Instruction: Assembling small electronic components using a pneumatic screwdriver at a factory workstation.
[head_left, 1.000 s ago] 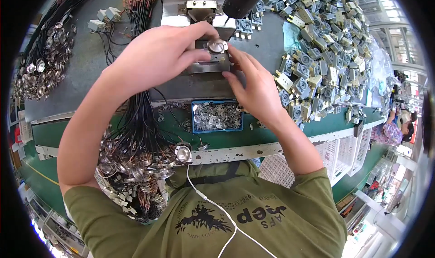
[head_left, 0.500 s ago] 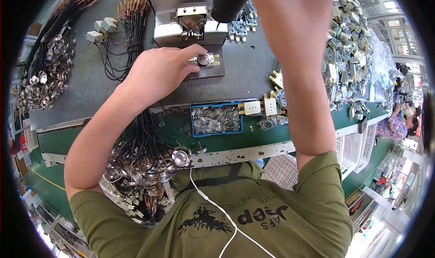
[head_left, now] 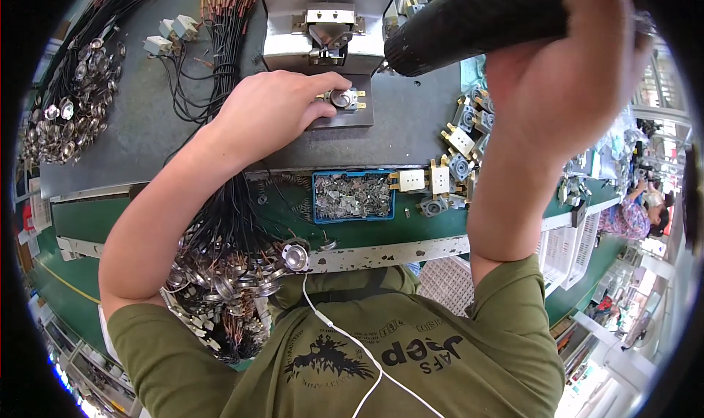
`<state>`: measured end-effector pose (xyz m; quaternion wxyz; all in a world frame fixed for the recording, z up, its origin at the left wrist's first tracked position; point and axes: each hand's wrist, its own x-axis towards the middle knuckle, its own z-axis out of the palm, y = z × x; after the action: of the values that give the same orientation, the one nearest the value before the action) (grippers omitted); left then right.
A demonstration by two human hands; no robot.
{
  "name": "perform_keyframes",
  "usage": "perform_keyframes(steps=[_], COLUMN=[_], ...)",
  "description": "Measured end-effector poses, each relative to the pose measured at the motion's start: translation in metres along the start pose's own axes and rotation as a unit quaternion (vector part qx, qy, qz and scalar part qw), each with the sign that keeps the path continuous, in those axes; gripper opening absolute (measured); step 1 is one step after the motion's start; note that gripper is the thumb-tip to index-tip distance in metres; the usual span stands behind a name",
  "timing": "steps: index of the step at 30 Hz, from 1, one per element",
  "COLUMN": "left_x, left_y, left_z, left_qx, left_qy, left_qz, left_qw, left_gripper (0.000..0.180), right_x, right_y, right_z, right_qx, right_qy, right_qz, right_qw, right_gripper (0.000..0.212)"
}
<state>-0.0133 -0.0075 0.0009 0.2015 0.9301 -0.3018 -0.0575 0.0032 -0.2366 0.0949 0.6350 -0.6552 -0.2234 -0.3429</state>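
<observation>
My left hand (head_left: 271, 106) reaches onto a flat metal plate (head_left: 348, 120) below the bench machine (head_left: 323, 42). Its thumb and index finger pinch a small part with a round metal cap and brass terminals (head_left: 340, 99), which lies on that plate. Raised close to the camera at the upper right, my right hand (head_left: 557, 81) is closed on a thick black handle (head_left: 477, 26). The handle's blunt end points toward the machine. Some of the right fingers are hidden, and the hand is slightly blurred.
A blue tray (head_left: 353, 218) of small metal pieces sits at the bench's near edge. White blocks with brass terminals (head_left: 412, 180) lie beside it. Black wire bundles (head_left: 224, 73) and round metal caps (head_left: 73, 110) cover the left. A person (head_left: 627, 218) is at far right.
The black handle and my right hand have swung right and come closer to the camera. My left hand keeps its pinch on the small part; the whole view has shifted slightly.
</observation>
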Motion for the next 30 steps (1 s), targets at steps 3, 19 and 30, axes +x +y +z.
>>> perform_keyframes(steps=[3, 19, 30], left_x=[0.000, 0.002, 0.004], left_y=[-0.001, 0.004, 0.008], left_z=[0.001, -0.009, -0.011], left_qx=[-0.004, -0.039, -0.027], left_qy=[-0.001, -0.055, -0.087], left_qz=[0.005, -0.040, -0.053], left_qw=[1.000, 0.997, 0.994], left_gripper=[0.034, 0.034, 0.036], right_x=[0.006, 0.009, 0.001], right_y=[0.003, 0.008, -0.002], right_z=[-0.005, 0.084, 0.092], right_qx=[0.012, 0.435, 0.100], right_qy=[0.001, -0.016, 0.044], right_qz=[0.016, 0.019, 0.093], right_qw=[1.000, 0.900, 0.990], right_gripper=[0.038, 0.019, 0.030])
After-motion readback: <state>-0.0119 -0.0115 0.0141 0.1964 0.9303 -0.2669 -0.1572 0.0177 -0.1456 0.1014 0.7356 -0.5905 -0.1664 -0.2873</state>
